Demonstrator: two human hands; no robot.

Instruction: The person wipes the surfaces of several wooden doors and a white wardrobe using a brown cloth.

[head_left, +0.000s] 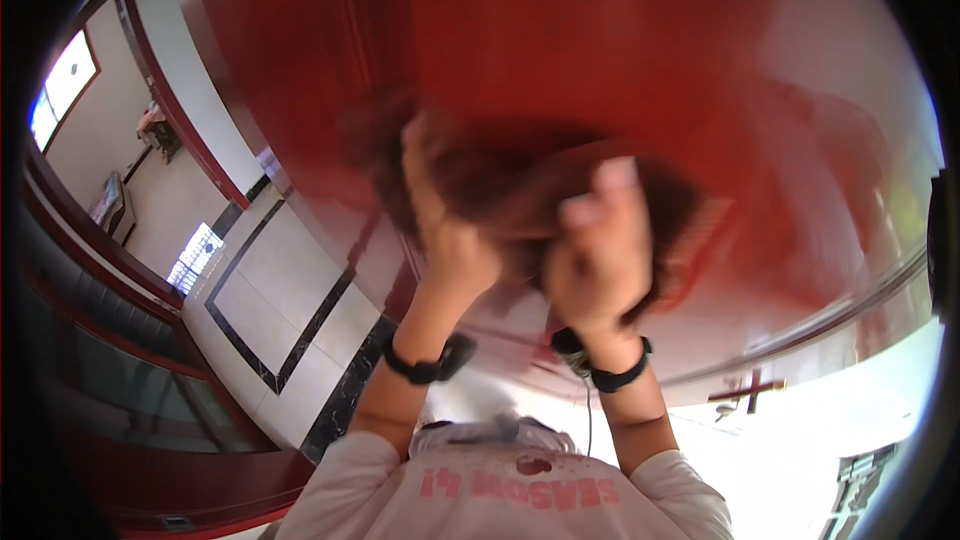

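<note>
A dark brown cloth (500, 175), smeared by motion, is bunched up against a glossy red panel (600, 50). My left hand (455, 240) grips the cloth's left part, its thumb or a finger pointing up along it. Around the right part is my right hand (600, 250), with curled fingertips showing and the cloth behind them. Both hands are blurred, so the exact finger positions are hard to make out. Each wrist wears a black band with a small dark device, and a thin cable hangs by the right one.
The red panel curves across most of the view, with a pale metallic edge (800, 335) at lower right. On the left, light floor tiles (275, 310) with black borders lead to a doorway (150, 130) and another room. A dark red cross-shaped thing (750, 392) shows at lower right.
</note>
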